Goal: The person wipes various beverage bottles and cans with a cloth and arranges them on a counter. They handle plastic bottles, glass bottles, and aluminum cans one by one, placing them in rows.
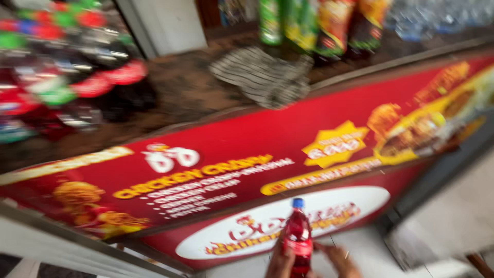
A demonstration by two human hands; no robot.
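Left hand [281,262] clamped on upright red bottle [298,238], right hand [340,260] just beside, fingers loose, below red banner [247,154]; blurry.

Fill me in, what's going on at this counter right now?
A person holds a small red drink bottle with a blue cap upright in the left hand, the right hand beside it. It is in front of a red counter banner. A striped cloth lies on the counter among more bottles. The picture is blurred.
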